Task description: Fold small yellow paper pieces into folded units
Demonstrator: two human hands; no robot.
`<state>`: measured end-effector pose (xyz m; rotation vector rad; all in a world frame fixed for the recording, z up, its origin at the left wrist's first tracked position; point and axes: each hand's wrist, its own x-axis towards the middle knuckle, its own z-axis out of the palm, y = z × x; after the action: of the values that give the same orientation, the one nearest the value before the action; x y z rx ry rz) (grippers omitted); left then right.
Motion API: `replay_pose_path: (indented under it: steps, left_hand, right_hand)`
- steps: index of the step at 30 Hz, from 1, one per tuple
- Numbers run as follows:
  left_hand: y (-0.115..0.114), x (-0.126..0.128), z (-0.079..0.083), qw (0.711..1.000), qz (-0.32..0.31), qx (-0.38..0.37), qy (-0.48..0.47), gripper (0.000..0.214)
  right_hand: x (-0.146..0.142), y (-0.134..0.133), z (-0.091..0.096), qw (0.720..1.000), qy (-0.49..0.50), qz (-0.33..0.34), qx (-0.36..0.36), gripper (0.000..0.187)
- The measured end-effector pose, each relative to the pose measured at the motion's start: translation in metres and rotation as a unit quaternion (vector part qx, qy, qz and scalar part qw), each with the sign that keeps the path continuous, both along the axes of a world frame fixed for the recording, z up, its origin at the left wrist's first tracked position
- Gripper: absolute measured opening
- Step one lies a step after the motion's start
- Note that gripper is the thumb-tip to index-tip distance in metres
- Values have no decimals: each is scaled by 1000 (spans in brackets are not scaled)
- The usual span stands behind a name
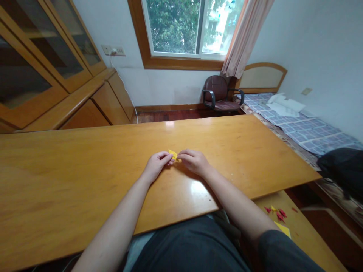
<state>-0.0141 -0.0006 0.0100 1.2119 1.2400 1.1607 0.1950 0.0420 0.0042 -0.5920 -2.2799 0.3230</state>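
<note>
A small piece of folded yellow paper (173,153) is held between my two hands, just above the wooden table (85,170). My left hand (157,163) pinches its left side between thumb and fingers. On the other side, my right hand (194,160) has its fingertips closed on the paper's right edge. Part of the paper is hidden behind the fingers, so its full shape does not show.
On a lower surface at the right lie several small red folded papers (280,216), a small yellow one (273,208) and a yellow sheet (283,229). A brown armchair (218,92), a bed (306,124) and a glass-door cabinet (53,49) stand around the table.
</note>
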Motion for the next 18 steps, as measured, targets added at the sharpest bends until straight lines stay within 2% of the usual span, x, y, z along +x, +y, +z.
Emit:
replay_pose_path:
  steps: [7, 18]
  left_hand:
    - [3, -2, -4, 1000, -2, -1, 28, 43]
    - [2, 2, -1, 998, 12, -5, 60, 42]
  right_hand:
    - [-6, -1, 2, 999, 30, -15, -23, 17]
    - [-9, -4, 8, 998, -30, -8, -51, 27]
